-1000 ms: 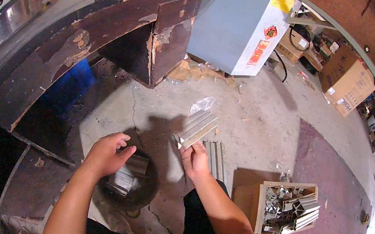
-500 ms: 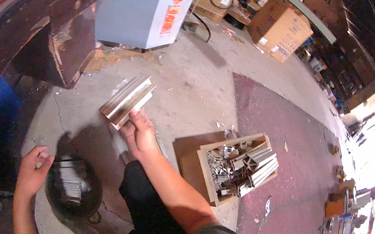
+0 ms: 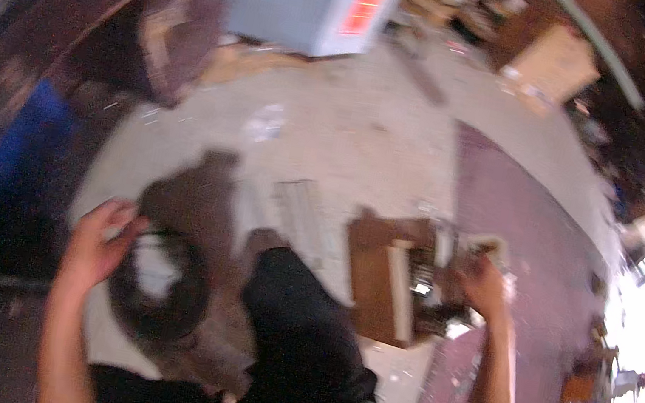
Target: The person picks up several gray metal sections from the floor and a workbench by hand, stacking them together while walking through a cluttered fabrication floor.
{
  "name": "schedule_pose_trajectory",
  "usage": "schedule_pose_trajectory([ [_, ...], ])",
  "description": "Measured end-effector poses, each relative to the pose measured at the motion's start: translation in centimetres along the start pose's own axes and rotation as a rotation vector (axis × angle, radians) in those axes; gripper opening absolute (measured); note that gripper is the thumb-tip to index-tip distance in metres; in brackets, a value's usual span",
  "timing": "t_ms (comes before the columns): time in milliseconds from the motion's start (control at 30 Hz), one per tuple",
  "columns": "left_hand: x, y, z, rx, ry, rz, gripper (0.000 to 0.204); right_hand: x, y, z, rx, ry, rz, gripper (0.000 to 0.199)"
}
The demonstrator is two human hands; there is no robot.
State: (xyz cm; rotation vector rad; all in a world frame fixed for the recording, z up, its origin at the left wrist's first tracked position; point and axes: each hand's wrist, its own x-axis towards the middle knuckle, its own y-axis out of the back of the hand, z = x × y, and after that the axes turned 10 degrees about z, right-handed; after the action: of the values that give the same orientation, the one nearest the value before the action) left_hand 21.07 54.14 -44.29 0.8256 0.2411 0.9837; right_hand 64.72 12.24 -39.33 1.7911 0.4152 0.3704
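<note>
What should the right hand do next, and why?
I'd guess the right hand should lower gently: it's over the wooden box, close to metal profile pieces. Blur hides whether it already holds one.

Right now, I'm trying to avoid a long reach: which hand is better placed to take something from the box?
The right hand, most likely: it is at the box. The left hand is farther off, by the bowl. Blur hides whether the right hand holds anything.
</note>
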Motion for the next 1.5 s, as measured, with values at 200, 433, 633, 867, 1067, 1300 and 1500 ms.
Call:
schedule_pose_trajectory([
  [200, 1.8, 0.0, 1.2, -0.019, 0.068, 0.034, 0.035, -1.4, -6.1, -4.3, 0.180, 0.223, 0.065, 0.040],
  [433, -0.2, 1.8, 0.8, -0.119, 0.090, 0.157, 0.043, -4.4, -25.0, -28.3, 0.247, 0.930, -0.385, 0.050],
  [633, -3.2, 5.0, 1.2, -0.046, 0.138, 0.254, 0.045, -11.8, -40.0, -38.5, 0.404, 1.258, -0.254, 0.072],
  [867, -7.0, 6.9, -0.6, -0.013, 0.293, 0.270, 0.040, -14.0, -45.4, -39.3, 0.072, 1.199, -0.131, 0.063],
  [1067, -6.9, 7.3, -0.5, -0.042, 0.276, 0.293, 0.039, -11.4, -46.0, -39.6, 0.140, 1.206, -0.149, 0.052],
  [1300, -5.8, 6.7, -1.3, -0.004, 0.220, 0.296, 0.038, -9.5, -33.2, -39.5, 0.927, 0.311, -1.062, 0.046],
  [1500, -3.8, 5.8, -1.7, -0.034, 0.208, 0.225, 0.038, -7.9, -26.3, -39.4, 1.247, -0.219, -1.367, 0.043],
])
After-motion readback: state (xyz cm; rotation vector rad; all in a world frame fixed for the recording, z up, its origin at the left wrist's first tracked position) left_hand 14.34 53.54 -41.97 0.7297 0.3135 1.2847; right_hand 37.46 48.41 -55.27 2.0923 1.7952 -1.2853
